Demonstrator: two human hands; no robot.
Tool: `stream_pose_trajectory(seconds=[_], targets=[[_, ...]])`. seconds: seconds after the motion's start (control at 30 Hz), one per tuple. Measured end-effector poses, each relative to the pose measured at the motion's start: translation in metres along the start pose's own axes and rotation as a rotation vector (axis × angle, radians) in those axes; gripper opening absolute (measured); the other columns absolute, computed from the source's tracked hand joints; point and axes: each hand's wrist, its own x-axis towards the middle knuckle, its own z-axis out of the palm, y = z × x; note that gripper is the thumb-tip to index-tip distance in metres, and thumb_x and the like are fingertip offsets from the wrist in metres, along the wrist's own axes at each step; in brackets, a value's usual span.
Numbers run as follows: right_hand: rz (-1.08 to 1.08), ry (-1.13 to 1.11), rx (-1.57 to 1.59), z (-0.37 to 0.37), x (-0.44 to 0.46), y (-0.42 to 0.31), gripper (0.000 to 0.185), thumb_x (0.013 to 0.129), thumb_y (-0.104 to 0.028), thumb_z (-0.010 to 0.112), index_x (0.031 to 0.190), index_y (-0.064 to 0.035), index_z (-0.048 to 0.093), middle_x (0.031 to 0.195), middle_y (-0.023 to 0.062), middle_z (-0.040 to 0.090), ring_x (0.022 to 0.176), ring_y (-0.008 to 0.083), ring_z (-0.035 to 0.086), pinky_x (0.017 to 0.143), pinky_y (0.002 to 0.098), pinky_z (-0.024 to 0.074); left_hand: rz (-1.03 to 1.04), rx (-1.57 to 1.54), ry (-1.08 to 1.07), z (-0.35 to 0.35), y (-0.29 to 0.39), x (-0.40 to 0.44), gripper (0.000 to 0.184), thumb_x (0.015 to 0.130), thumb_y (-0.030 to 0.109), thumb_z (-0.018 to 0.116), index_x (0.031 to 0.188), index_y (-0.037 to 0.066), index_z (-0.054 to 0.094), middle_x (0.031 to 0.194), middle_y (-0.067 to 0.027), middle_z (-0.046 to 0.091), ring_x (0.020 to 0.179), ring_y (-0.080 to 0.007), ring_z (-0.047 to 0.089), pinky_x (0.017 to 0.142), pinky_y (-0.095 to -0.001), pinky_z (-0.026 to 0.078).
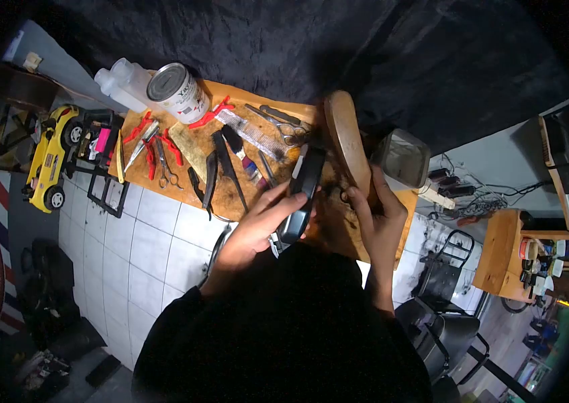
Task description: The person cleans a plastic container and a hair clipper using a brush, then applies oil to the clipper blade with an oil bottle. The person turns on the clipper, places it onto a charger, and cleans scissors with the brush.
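Note:
My left hand (261, 220) is wrapped round a black hair clipper (303, 191), held tilted over the front of the wooden table (152, 190). In my right hand (384, 213) is a long brush with a smooth brown wooden back (345, 134); fingers and thumb close on its near end. The side of the brush facing away from me is hidden. Just left of the clipper lie a brush with a striped handle (251, 164), a black comb (227, 164) and scissors (291, 134). Dark hair clippings are scattered on the wood.
Several red clips (171, 149), more scissors (165, 168) and a straight razor (210, 178) lie on the table's left part. A labelled can (180, 94) and plastic bottles (122, 84) stand behind. At right are a clear container (402, 158) and black chairs (442, 332).

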Motion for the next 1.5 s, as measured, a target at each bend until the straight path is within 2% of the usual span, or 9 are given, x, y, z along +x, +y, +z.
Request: stream_pose_trajectory(seconds=[0.13,0.23,0.5,0.7,0.77,1.07,1.3,1.33,1.5], targets=[[-0.046,-0.375,0.068,-0.02,-0.014,0.009,0.05,0.076,-0.016,0.078,0.118,0.0046,0.061,0.107,0.0165,0.067,0.1,0.0188,0.063,0.09,0.0311,0.047,-0.121,-0.436,0.239,-0.011,-0.004,0.007,0.041,0.095,0.034,0.053,0.123,0.004,0.052,0.092,-0.0128,0.065,0.074,-0.0208,0.065,0.063,-0.0333,0.056],[-0.201,-0.615,0.16,-0.014,-0.011,-0.003,0.05,0.068,-0.013,0.085,0.111,0.0034,0.066,0.11,0.0161,0.068,0.104,0.0208,0.063,0.092,0.0313,0.0463,-0.077,-0.691,-0.225,-0.019,0.001,0.014,0.045,0.094,0.039,0.052,0.119,0.002,0.054,0.099,-0.0172,0.066,0.089,-0.0284,0.067,0.082,-0.0407,0.054],[0.157,-0.01,-0.087,0.0,0.005,0.011,0.045,0.079,-0.017,0.076,0.116,0.0046,0.062,0.098,0.0179,0.07,0.092,0.0195,0.068,0.082,0.0318,0.0516,-0.044,-0.274,0.078,-0.011,-0.002,0.004,0.054,0.095,0.045,0.045,0.127,0.002,0.048,0.107,-0.0153,0.062,0.092,-0.0246,0.064,0.081,-0.0385,0.056],[-0.039,-0.398,0.083,-0.023,-0.014,0.018,0.05,0.075,-0.013,0.079,0.119,0.005,0.061,0.107,0.0153,0.068,0.098,0.0169,0.063,0.09,0.0293,0.0459,0.089,-0.5,0.088,-0.013,-0.006,0.011,0.05,0.1,0.041,0.042,0.134,0.004,0.044,0.105,-0.0141,0.064,0.096,-0.021,0.065,0.082,-0.0371,0.056],[-0.117,-0.627,0.149,-0.024,-0.014,0.003,0.052,0.071,-0.014,0.082,0.116,0.0037,0.063,0.111,0.0151,0.067,0.102,0.0208,0.064,0.093,0.0309,0.0456,0.033,-0.557,-0.194,-0.037,-0.016,0.027,0.047,0.099,0.04,0.044,0.131,0.006,0.048,0.108,-0.0157,0.064,0.096,-0.0232,0.065,0.083,-0.0382,0.055],[0.106,-0.065,-0.19,-0.002,-0.001,0.007,0.048,0.079,-0.016,0.076,0.117,0.0073,0.06,0.099,0.0157,0.069,0.087,0.0162,0.064,0.082,0.028,0.0483,0.021,-0.344,0.084,-0.004,-0.001,0.009,0.047,0.096,0.037,0.052,0.127,0.002,0.05,0.099,-0.0097,0.063,0.086,-0.0178,0.064,0.073,-0.036,0.058],[-0.112,-0.425,0.026,-0.012,-0.021,0.003,0.053,0.071,-0.023,0.082,0.116,-0.0025,0.065,0.105,0.0156,0.069,0.096,0.0217,0.068,0.088,0.0353,0.0504,0.209,-0.354,0.222,-0.001,-0.005,0.009,0.046,0.095,0.039,0.052,0.124,0.003,0.051,0.102,-0.012,0.064,0.086,-0.0212,0.065,0.074,-0.0367,0.057],[-0.167,-0.482,0.08,-0.007,-0.021,-0.008,0.052,0.071,-0.023,0.082,0.117,-0.0079,0.066,0.106,0.0117,0.07,0.096,0.023,0.068,0.088,0.0346,0.0508,0.145,-0.51,-0.016,-0.014,-0.001,0.016,0.048,0.095,0.044,0.05,0.118,0.002,0.055,0.098,-0.0121,0.065,0.081,-0.0221,0.067,0.075,-0.0366,0.057],[-0.22,-0.491,0.019,0.005,-0.023,-0.009,0.055,0.068,-0.016,0.083,0.117,-0.0016,0.064,0.107,0.015,0.068,0.099,0.0226,0.065,0.086,0.0328,0.05,0.118,-0.445,0.098,-0.015,-0.005,0.019,0.055,0.093,0.054,0.048,0.107,0.002,0.06,0.086,-0.0105,0.066,0.076,-0.0242,0.068,0.066,-0.0345,0.058]])
